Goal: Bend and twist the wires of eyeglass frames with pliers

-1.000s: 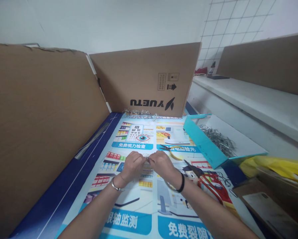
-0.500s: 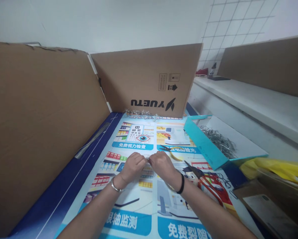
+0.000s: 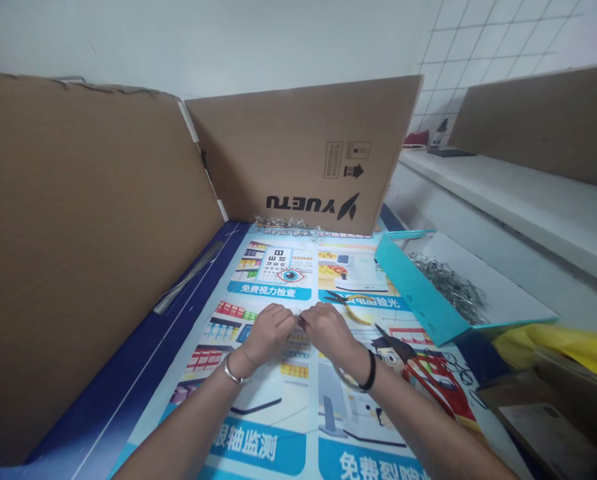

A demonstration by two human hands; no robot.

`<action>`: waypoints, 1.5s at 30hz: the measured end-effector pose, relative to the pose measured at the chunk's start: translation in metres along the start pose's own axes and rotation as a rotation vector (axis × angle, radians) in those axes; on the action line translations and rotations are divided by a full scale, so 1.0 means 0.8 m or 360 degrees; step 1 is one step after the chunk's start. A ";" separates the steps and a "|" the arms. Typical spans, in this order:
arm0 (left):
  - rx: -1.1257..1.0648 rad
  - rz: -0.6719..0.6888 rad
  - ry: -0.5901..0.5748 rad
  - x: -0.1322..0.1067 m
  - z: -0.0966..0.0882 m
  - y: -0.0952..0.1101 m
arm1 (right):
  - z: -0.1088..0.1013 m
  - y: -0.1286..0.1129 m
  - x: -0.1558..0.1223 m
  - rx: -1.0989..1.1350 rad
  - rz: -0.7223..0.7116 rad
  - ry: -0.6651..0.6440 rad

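My left hand (image 3: 270,331) and my right hand (image 3: 328,328) meet knuckle to knuckle over the printed poster, both with fingers closed. Between their fingertips a small silvery piece (image 3: 297,312) shows; it looks like thin wire, but the fingers cover most of it. Just beyond my right hand lie yellow-handled pliers (image 3: 351,307). Beside my right forearm is a pair of scissors (image 3: 413,360) with orange-red handles and dark blades. Several dark wire loops (image 3: 458,367) rest on the poster further right.
A turquoise box (image 3: 423,300) at the right holds a heap of wire pieces (image 3: 451,287). Cardboard panels (image 3: 298,147) stand at the back and left, with silvery scraps (image 3: 283,223) along the back one's foot. A yellow bag (image 3: 563,347) and a brown package (image 3: 538,413) lie at the near right.
The view has shifted slightly, so the surroundings sit a little differently. Both hands stay closed together over the small silvery piece, with little visible movement.
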State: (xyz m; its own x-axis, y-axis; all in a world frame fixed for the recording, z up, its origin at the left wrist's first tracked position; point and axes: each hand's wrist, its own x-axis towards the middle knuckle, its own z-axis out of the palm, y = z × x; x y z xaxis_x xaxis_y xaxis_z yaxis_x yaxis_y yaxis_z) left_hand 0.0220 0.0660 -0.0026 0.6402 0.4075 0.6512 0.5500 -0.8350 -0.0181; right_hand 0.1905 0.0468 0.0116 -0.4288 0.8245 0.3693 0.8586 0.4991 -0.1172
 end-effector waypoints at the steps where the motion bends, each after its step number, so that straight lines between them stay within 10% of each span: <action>1: -0.0028 -0.0051 0.0031 -0.001 0.002 0.000 | -0.001 0.001 0.003 0.0011 -0.0007 -0.0019; 14: -0.0379 -0.0794 0.0262 -0.010 0.006 -0.011 | -0.018 -0.003 0.044 -0.0004 -0.0104 -0.0213; 24: -0.0426 -0.0699 0.0327 -0.010 0.013 -0.002 | -0.018 0.016 0.035 0.0267 -0.0079 0.0084; 45: -0.0457 -0.0807 0.0341 -0.007 0.014 0.008 | -0.019 0.012 0.025 0.0384 -0.0137 0.0058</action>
State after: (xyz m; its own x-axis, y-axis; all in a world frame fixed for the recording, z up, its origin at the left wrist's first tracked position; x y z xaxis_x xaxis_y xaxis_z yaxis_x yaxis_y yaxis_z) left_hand 0.0279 0.0627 -0.0151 0.1988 0.7212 0.6635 0.5724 -0.6350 0.5187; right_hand 0.1943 0.0638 0.0319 -0.4832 0.7684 0.4196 0.7256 0.6196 -0.2992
